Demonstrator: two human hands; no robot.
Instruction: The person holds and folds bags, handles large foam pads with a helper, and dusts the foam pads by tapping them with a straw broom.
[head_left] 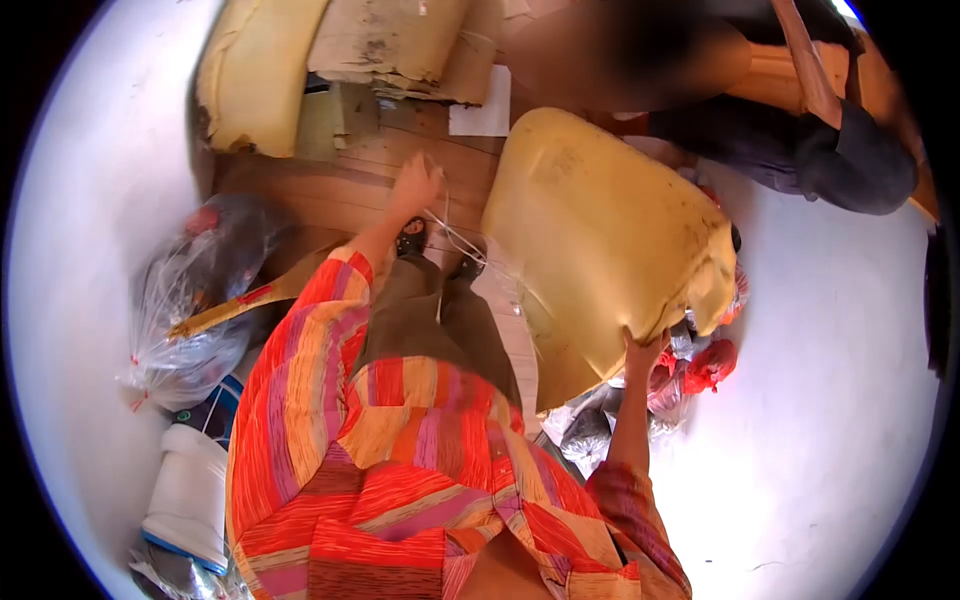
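My right hand (645, 350) grips the lower right edge of a large yellow slab (600, 230). The slab has rounded corners, dark stains and a crumpled, torn edge; I cannot tell whether it is foam or plastic. My left hand (415, 185) is raised over the wooden floor, left of the slab, with its fingers closed and slightly blurred. A thin white cord (455, 232) trails from this hand towards the slab's left edge.
Worn yellow slabs (255, 75) and brown cardboard (385, 40) lie at the top. Another person (770, 150) is at upper right. Knotted plastic bags (190, 285), a wooden-looking strip (230, 312) and a white container (188, 490) stand left. Red and clear bags (710, 367) lie right.
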